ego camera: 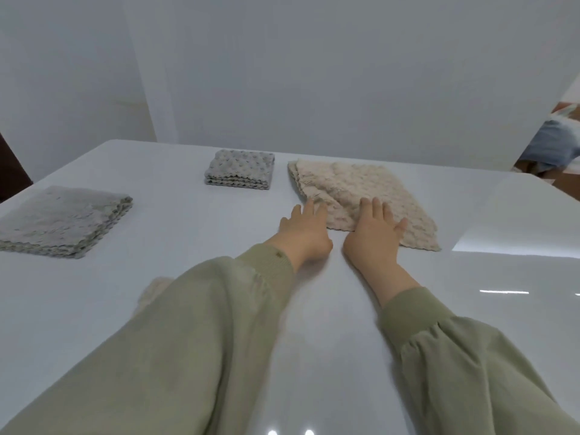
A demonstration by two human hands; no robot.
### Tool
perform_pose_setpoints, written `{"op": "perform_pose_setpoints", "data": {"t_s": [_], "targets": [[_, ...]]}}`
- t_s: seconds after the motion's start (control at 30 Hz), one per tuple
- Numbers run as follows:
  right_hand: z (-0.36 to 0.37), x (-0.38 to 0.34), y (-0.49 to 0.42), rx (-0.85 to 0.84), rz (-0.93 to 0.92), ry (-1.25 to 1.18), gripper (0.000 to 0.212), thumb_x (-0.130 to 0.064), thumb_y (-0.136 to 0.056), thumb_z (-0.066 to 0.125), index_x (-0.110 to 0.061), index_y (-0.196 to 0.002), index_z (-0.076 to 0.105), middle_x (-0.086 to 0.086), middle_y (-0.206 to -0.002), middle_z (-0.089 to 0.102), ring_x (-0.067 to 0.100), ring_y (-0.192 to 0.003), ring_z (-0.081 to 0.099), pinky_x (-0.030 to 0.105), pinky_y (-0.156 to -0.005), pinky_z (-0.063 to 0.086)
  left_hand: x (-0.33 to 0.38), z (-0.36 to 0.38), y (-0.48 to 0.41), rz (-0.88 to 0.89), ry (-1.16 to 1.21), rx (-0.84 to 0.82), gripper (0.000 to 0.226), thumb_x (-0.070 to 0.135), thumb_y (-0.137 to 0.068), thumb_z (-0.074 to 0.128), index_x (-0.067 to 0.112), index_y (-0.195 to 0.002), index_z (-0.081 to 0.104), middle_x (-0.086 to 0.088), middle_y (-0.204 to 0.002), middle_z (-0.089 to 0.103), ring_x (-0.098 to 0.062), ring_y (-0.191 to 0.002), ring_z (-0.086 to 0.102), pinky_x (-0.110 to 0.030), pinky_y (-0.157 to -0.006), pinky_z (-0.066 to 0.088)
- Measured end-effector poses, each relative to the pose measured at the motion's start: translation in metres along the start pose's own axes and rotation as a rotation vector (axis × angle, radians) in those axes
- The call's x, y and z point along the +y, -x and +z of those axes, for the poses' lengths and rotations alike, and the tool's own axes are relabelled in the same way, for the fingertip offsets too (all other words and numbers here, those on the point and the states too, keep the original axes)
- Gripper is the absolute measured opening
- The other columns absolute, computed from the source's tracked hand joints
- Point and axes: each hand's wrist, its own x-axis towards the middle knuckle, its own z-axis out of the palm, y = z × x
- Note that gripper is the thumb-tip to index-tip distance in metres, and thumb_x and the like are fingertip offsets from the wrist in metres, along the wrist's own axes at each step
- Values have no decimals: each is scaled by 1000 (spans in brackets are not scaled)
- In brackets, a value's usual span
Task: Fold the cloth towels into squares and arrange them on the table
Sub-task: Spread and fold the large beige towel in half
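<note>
Beige bumpy towel (361, 196) lies on the white table (188, 252). The right hand (375, 230) lies flat on its near edge, fingers straight. The left hand (306, 230) touches its side edge, fingers straight too. A small grey folded towel (240, 167) and a big grey folded towel (59, 221) sit further left.

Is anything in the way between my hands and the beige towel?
Nothing visible. The right hand lies flat on the beige towel and the left hand touches its near edge. The small grey towel and the large grey towel lie apart to the left.
</note>
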Motion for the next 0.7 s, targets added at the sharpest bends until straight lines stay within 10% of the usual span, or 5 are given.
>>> {"op": "perform_pose_setpoints", "data": {"t_s": [0.3, 0.53, 0.7], "targets": [[-8, 35, -19, 10, -160, -21, 51, 2, -79, 40, -18, -125, 47, 3, -99, 64, 26, -104, 56, 50, -114, 14, 23, 12, -27, -5, -15, 22, 64, 29, -95, 40, 18, -150, 10, -3, -159, 5, -28, -145, 5, -48, -114, 18], [-20, 87, -20, 92, -309, -37, 18, 4, -79, 42, -15, -77, 45, 6, -70, 53, 30, -70, 46, 36, -88, 39, 70, 35, -26, -105, 41, 189, 52, 23, -93, 40, 17, -143, 31, -6, -149, 32, -30, -136, 26, -43, -109, 30], [-28, 131, -16, 179, -320, -140, 14, 0, -80, 45, -12, -74, 44, 11, -75, 61, 29, -67, 44, 30, -65, 24, 114, 63, -14, -132, 60, 352, 46, 17, -93, 37, 16, -139, 39, -4, -143, 40, -27, -130, 33, -37, -103, 31]]}}
